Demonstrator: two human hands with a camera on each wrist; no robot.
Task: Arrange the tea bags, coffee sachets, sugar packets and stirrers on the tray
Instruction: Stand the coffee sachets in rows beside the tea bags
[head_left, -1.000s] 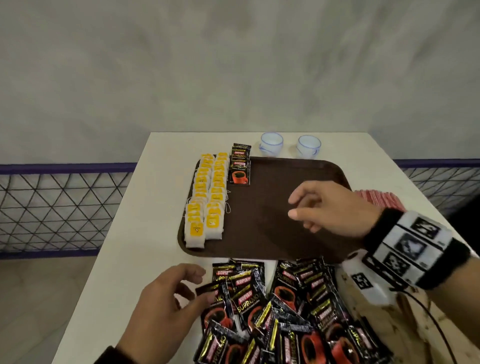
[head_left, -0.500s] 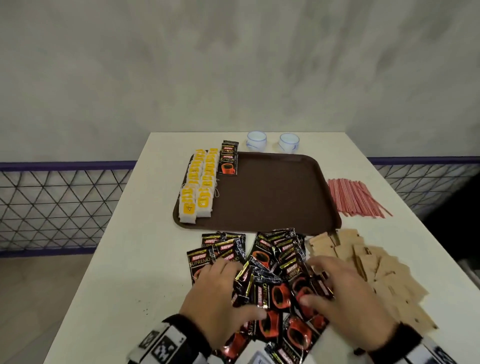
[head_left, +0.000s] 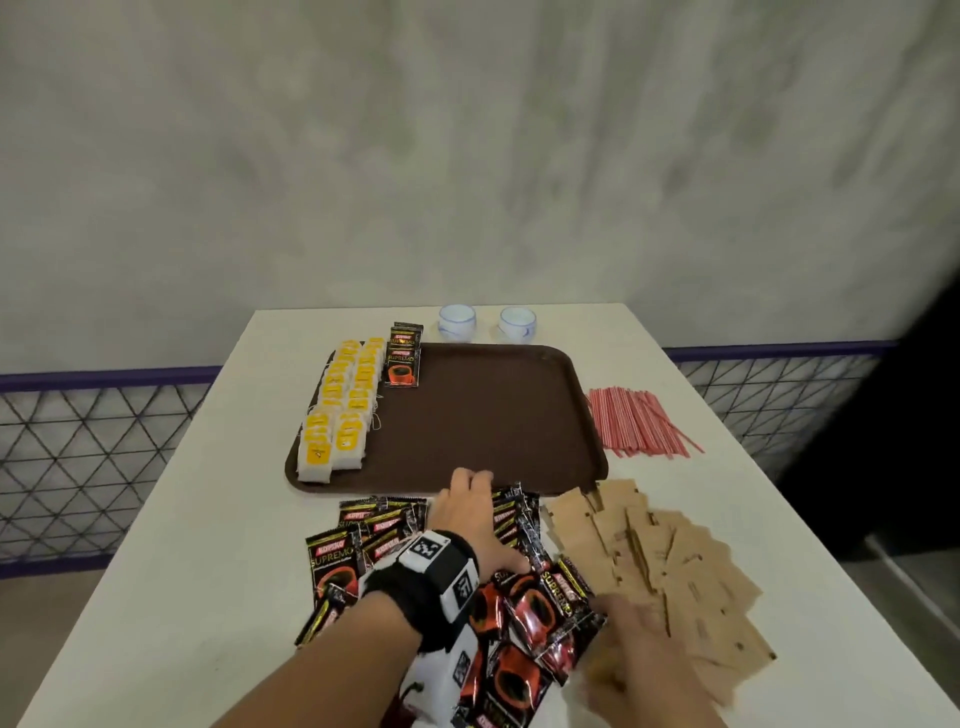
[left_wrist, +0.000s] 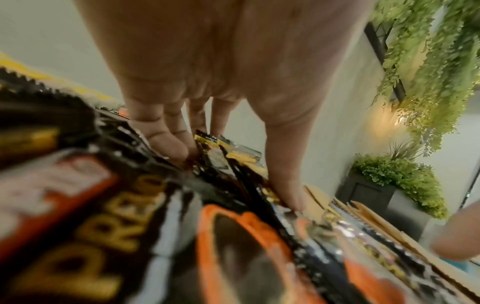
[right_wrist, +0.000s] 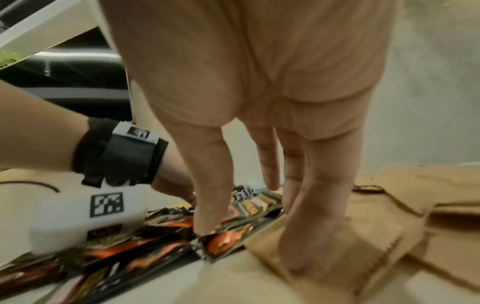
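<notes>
A brown tray holds two rows of yellow-tagged tea bags along its left side and a few black coffee sachets at its far left. More coffee sachets lie in a loose heap on the table before the tray. My left hand reaches over this heap, fingers and thumb pressing down on sachets near the tray's front rim. My blurred right hand rests at the heap's right edge, thumb on a sachet, fingers on brown sugar packets.
Brown sugar packets spread over the table's right front. Red-striped stirrers lie right of the tray. Two small white cups stand behind it. The white table ends at left and right by a mesh railing.
My left hand has slid forward over the heap to the tray's front rim. My right hand has shifted right to where sachets meet sugar packets.
</notes>
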